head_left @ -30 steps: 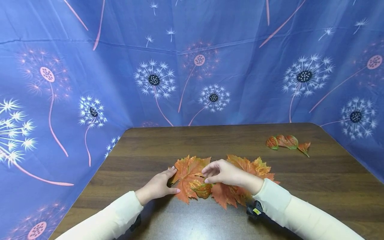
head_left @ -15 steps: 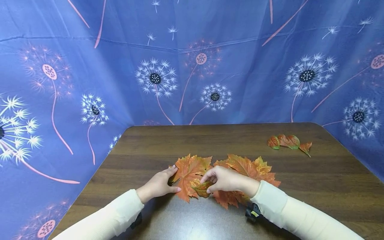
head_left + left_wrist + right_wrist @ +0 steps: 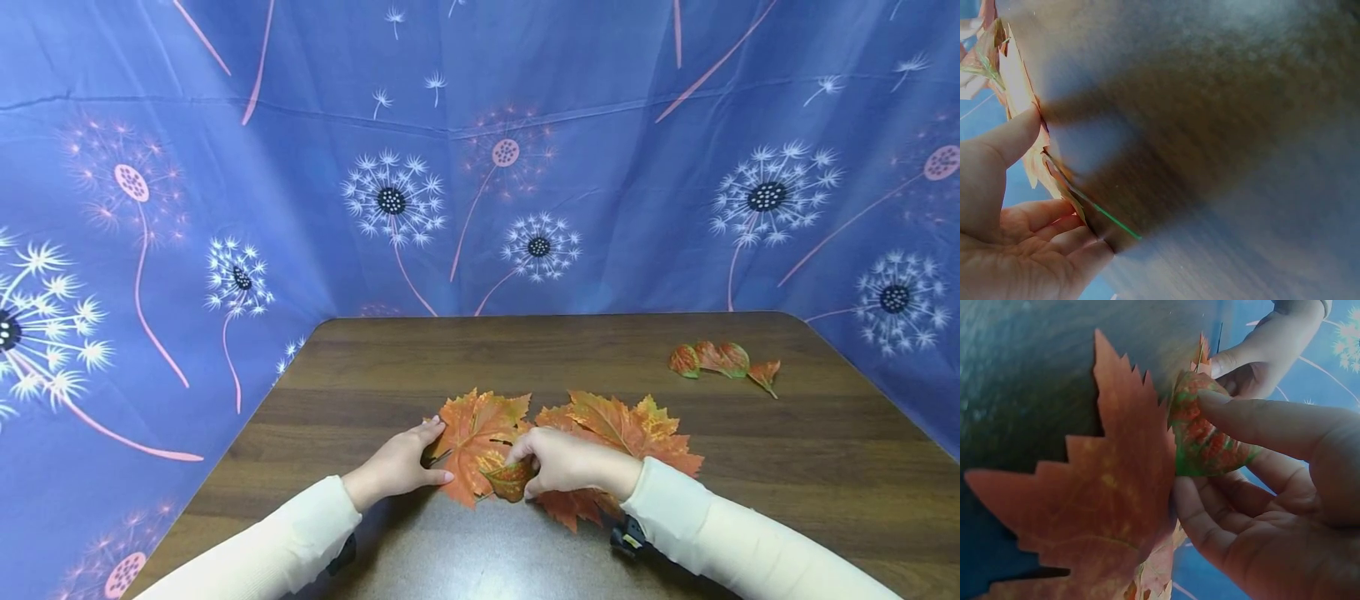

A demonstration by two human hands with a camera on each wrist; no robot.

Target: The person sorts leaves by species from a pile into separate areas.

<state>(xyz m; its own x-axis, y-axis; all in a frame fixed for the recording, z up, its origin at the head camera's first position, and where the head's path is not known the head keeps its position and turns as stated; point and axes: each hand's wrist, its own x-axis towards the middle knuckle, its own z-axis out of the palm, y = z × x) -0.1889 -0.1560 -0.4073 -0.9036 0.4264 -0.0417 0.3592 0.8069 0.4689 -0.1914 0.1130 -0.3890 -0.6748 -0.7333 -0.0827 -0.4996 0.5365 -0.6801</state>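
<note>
My left hand (image 3: pixel 401 460) rests at the left edge of an orange artificial maple leaf (image 3: pixel 471 429), thumb and fingers spread along it. In the left wrist view, a thin green stem (image 3: pixel 1110 219) pokes out between its thumb and fingers. My right hand (image 3: pixel 573 458) holds a small oval leaf (image 3: pixel 507 481), red with green edges, over the maple leaf's lower right. Its thumb lies across the small leaf's face in the right wrist view, with fingers behind. More orange maple leaves (image 3: pixel 622 421) spread beneath and behind the right hand, which partly hides them.
Several small red-green leaves (image 3: pixel 712 358) lie in a row at the back right of the brown wooden table (image 3: pixel 405 354). A blue dandelion-print cloth (image 3: pixel 615 192) hangs behind the table and along its sides.
My right hand has come down and slightly toward me, from above the maple leaf onto the small oval leaf, and now grips its right end. My left hand has stayed in place.
</note>
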